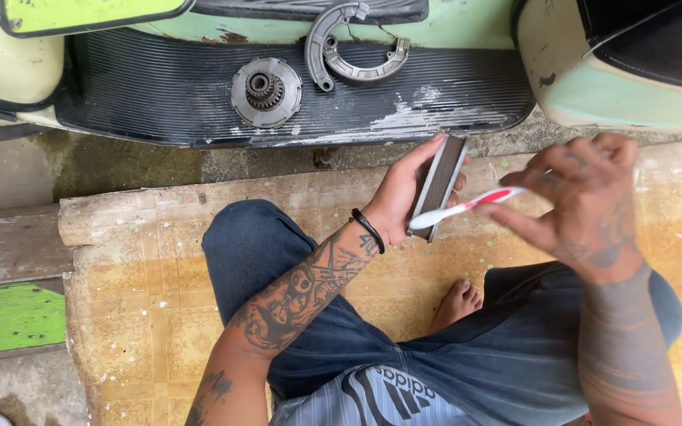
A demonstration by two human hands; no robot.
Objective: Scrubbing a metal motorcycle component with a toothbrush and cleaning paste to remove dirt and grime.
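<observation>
Sitting cross-legged on a worn patterned floor mat (pixel 144 300), the person holds a flat rectangular part, seemingly a small filter or ribbed pad with a dark frame (pixel 439 186), upright in the left hand (pixel 404 197), fingers curled behind it and thumb along the near edge so that its broad face turns toward the right. The right hand (pixel 586 197) pinches a red-and-white toothbrush (pixel 467 207) between thumb and fingers, its white handle end reaching across the lower part of the rectangular part and touching or nearly touching it; the bristle head appears hidden inside the hand, so I cannot tell which end meets the surface. Held this way, in mid-air above the lap and just near of the scooter, the part is steadied by one hand while the other is free to work the brush along it. A black wristband (pixel 369 230) sits on the left wrist, and a bare foot (pixel 455 304) shows between the knees. On the far side, the ribbed black rubber footboard (pixel 159 95) of a pale green scooter (pixel 617 87) serves as a shelf: a round metal clutch or gear assembly (pixel 266 92) lies flat there, and just right of it a pair of curved brake shoes (pixel 353 47), both well apart from the hands. A green-painted plank (pixel 9 315) lies at the left.
</observation>
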